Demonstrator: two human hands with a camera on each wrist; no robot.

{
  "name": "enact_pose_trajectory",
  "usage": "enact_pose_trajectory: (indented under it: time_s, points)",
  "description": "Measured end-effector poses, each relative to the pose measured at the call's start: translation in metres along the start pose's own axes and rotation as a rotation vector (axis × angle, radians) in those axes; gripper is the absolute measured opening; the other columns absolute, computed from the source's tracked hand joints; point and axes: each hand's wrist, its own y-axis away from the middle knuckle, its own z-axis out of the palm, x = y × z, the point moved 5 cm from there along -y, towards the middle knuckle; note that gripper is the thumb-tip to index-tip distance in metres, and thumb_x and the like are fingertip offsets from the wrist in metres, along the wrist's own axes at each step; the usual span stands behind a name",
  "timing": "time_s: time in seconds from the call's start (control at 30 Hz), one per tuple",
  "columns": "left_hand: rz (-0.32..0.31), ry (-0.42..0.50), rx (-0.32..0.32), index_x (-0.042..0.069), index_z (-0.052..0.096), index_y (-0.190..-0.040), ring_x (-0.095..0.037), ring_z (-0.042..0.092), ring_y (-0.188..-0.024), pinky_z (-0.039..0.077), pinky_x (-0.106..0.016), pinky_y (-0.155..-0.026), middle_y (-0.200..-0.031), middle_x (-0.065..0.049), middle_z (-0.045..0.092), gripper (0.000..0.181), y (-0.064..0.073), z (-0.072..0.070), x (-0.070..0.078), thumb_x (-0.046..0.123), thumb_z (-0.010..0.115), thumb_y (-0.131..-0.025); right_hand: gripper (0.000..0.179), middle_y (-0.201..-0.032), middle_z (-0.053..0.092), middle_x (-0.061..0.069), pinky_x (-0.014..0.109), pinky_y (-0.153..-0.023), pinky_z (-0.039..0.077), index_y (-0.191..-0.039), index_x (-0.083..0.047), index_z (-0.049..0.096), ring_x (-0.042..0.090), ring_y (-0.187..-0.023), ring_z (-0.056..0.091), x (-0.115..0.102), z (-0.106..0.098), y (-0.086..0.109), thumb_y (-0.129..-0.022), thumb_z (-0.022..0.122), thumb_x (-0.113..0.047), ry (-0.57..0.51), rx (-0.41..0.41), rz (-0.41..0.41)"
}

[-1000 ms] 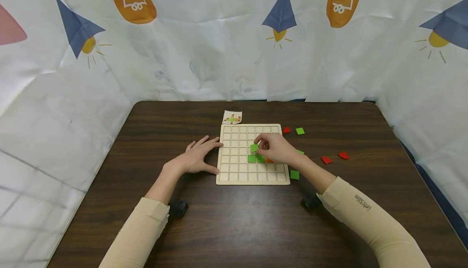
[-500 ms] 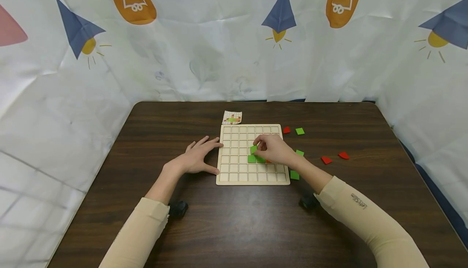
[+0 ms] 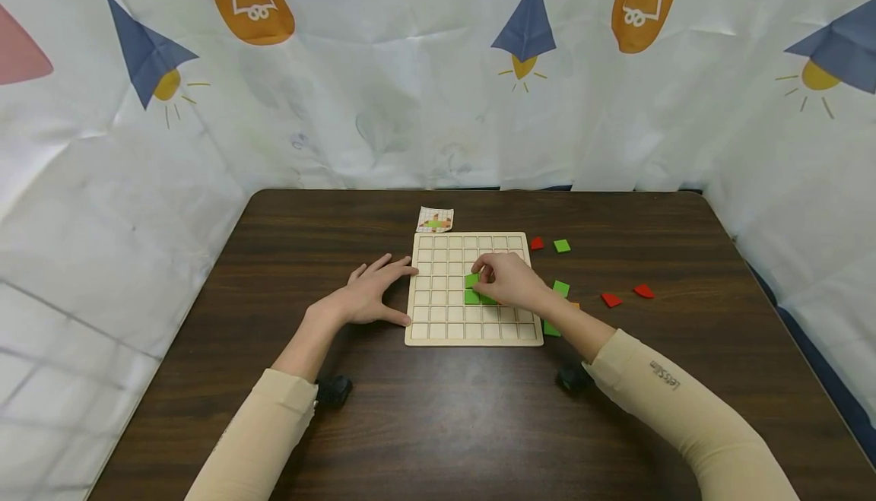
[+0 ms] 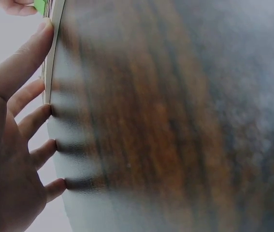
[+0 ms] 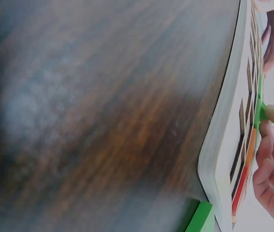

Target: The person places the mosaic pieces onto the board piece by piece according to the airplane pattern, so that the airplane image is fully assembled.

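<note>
A pale wooden grid board (image 3: 438,334) lies on the table between both hands. Spread out at its left edge, the left hand (image 3: 369,293) touches the rim with thumb and fingertips, as the left wrist view also shows. Over the middle of the board, the right hand (image 3: 509,280) pinches a green square tile (image 3: 471,280) between thumb and finger. Just nearer the person, two more green tiles (image 3: 471,297) sit side by side in the grid. In the right wrist view an orange piece (image 5: 251,147) and a red piece (image 5: 240,188) show on the board; the hand hides them from above.
A small pattern card (image 3: 434,220) lies at the board's far left corner. To the right are loose green tiles (image 3: 562,245), red pieces (image 3: 611,299) and an orange piece (image 3: 575,305) partly behind the right forearm. A printed white curtain (image 3: 411,106) hangs behind the dark table (image 3: 328,220).
The right hand has shifted slightly left with the green tile, which now lines up with the green tile below it. The left hand has stayed in place.
</note>
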Motion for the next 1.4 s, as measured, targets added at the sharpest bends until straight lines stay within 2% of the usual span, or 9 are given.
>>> enact_pose_trajectory:
  time_s: [0.33,0.73,1.4]
  points:
    - [0.001,0.0,-0.002,0.021,0.042,-0.158,-0.034,0.003,-0.157,0.001,-0.068,-0.118,-0.17,-0.006,0.017,0.091,0.0,0.001,0.0,0.05,0.084,-0.083,0.027,-0.081,0.065,-0.004,0.03,-0.06,0.053,-0.115,-0.004,0.067,0.012,-0.06,0.059,0.003,0.002,0.002,-0.092,0.078,-0.014,-0.015,-0.014,0.029]
    - [0.005,-0.014,0.006,0.021,0.04,-0.159,-0.035,0.005,-0.156,0.003,-0.068,-0.118,-0.17,-0.007,0.018,0.093,0.0,0.0,0.0,0.051,0.084,-0.083,0.02,-0.08,0.065,-0.005,0.032,-0.07,0.051,-0.11,-0.004,0.07,0.012,-0.069,0.059,0.007,-0.008,0.011,-0.092,0.076,-0.01,-0.014,-0.012,-0.01]
    - [0.006,-0.007,0.009,0.022,0.04,-0.159,-0.033,0.004,-0.157,0.002,-0.067,-0.118,-0.17,-0.005,0.018,0.093,0.0,0.0,-0.002,0.052,0.084,-0.082,0.014,-0.086,0.066,-0.003,0.034,-0.072,0.053,-0.107,-0.005,0.072,0.015,-0.077,0.06,0.025,-0.024,0.031,-0.093,0.073,-0.008,-0.021,0.018,-0.015]
